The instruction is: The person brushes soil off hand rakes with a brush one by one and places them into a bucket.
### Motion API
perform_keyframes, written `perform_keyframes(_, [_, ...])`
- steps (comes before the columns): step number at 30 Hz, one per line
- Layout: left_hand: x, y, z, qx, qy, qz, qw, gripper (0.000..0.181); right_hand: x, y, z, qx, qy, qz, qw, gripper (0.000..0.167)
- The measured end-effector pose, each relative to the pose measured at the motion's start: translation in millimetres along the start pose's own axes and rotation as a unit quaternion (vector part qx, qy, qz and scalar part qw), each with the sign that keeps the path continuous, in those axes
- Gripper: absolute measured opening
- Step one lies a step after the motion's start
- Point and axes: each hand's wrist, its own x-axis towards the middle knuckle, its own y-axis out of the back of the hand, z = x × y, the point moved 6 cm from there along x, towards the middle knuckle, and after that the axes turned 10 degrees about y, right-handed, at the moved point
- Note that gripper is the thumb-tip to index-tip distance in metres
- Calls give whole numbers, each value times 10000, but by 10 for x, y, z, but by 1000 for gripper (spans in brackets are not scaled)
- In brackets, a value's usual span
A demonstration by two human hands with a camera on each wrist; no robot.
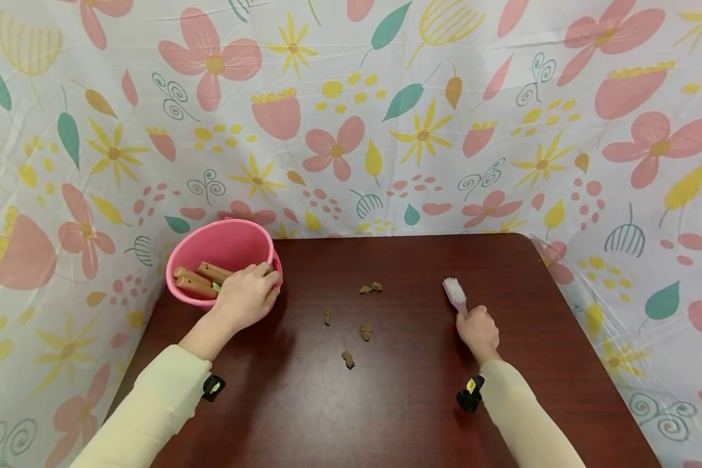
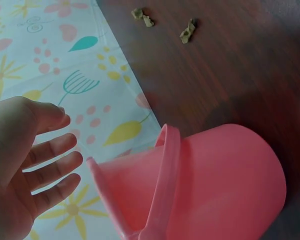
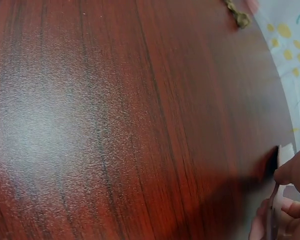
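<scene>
A pink bucket leans at the table's back left, its mouth toward me. My left hand is over its right rim in the head view. In the left wrist view the left hand has loosely bent fingers, apart from the bucket's rim, with nothing in them. Several tan rod-like pieces lie inside the bucket, partly hidden by that hand. On the right, my right hand grips the handle of a white-bristled brush, bristles facing up. The right wrist view shows the brush edge-on, partly cut off.
Several crumpled brown scraps are scattered over the middle of the dark wooden table. A flower-printed cloth hangs behind the table and at both sides. The bucket's pink carrying handle stands across its side.
</scene>
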Motion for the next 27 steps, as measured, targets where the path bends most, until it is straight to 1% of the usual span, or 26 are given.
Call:
perform_keyframes(5, [-27, -39, 51, -43, -91, 61, 9999, 15, 18, -8, 16, -325, -55, -248, 9991, 50])
perform_keyframes(7, [-32, -64, 63, -37, -108, 57, 9999, 15, 17, -13, 18, -386, -75, -356, 9986, 52])
perform_keyframes(9, [-33, -91, 71, -51, -102, 36, 9999, 15, 16, -17, 23, -424, -63, -443, 9981, 51])
perform_keyframes(13, [-41, -138, 87, -94, -86, 2, 9999, 15, -1, -15, 23, -457, -15, -532, 9975, 43])
perform_keyframes(17, [-54, -170, 104, -126, -111, 51, 9998, 15, -24, -3, 14, -384, 15, -566, 9977, 36])
perform_keyframes(24, [-72, -228, 138, -178, -104, 20, 9998, 15, -38, -5, 46, -272, -28, -621, 9977, 36])
perform_keyframes(27, [-76, -253, 159, -227, -106, -27, 9997, 15, -38, -5, 82, -229, -16, -555, 9982, 34])
